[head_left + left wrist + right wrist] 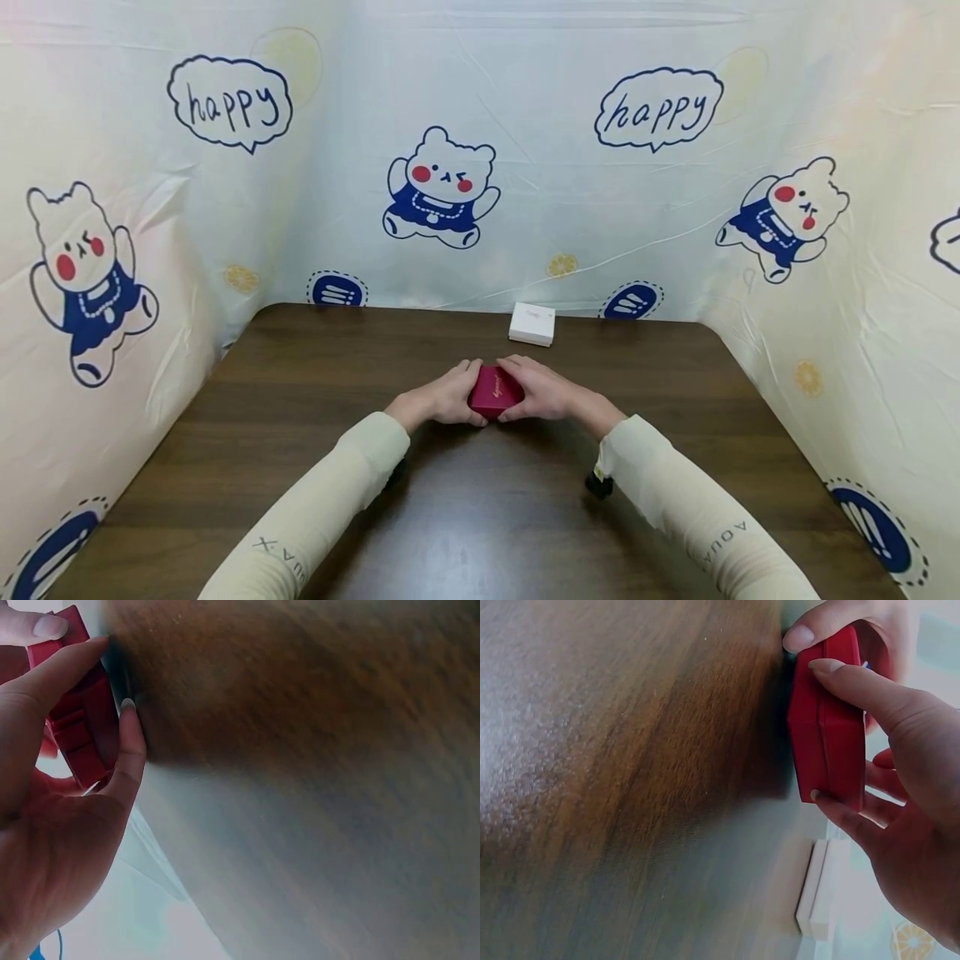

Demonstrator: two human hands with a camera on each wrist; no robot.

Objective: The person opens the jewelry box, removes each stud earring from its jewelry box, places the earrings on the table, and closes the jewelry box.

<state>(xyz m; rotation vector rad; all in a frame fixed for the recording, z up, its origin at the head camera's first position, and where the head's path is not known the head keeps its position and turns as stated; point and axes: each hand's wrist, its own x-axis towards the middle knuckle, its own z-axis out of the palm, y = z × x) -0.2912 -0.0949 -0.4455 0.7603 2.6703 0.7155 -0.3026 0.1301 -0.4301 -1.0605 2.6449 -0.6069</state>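
A small red gift box (493, 392) with gold lettering on its top is at the middle of the dark wooden table. My left hand (453, 394) grips its left side, thumb at the near edge and fingers toward the far side. On the right, my right hand (543, 390) grips it in the same way. The right wrist view shows the red box (829, 735) with a seam running along its side and the lid down on the base. In the left wrist view, fingers partly cover the box (90, 720).
A flat white box (532, 323) lies behind the red box near the table's back edge. Curtains printed with bears (442, 196) hang around the back and sides of the table (315, 367).
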